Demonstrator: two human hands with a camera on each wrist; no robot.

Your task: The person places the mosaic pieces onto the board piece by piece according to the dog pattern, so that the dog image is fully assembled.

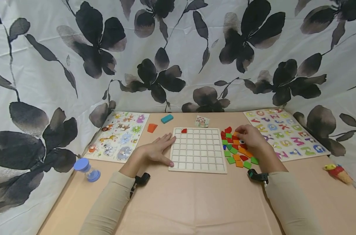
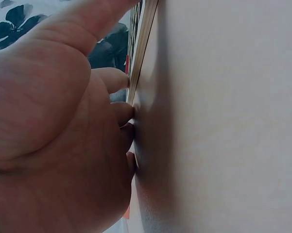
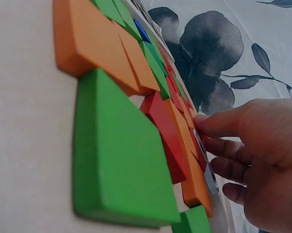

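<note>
A pale wooden grid board (image 1: 198,150) lies on the table, with one red piece (image 1: 184,131) in its top row. My left hand (image 1: 157,150) rests at the board's left edge, fingers spread and thumb on the lower left corner. In the left wrist view the left hand (image 2: 63,116) is beside the board's wooden edge (image 2: 145,43). My right hand (image 1: 251,138) is over the far right side of a pile of coloured pieces (image 1: 236,149). In the right wrist view, the thumb of the right hand (image 3: 262,150) meets the pieces; whether it pinches one is hidden. A green piece (image 3: 121,160) is closest to that camera.
An animal sticker sheet (image 1: 116,138) lies left, a letter sheet (image 1: 286,133) right. Behind the board are an orange piece (image 1: 152,128), a blue block (image 1: 167,118) and a small picture card (image 1: 202,121). A blue sand timer (image 1: 88,170) stands left; a small colourful toy (image 1: 338,173) lies right.
</note>
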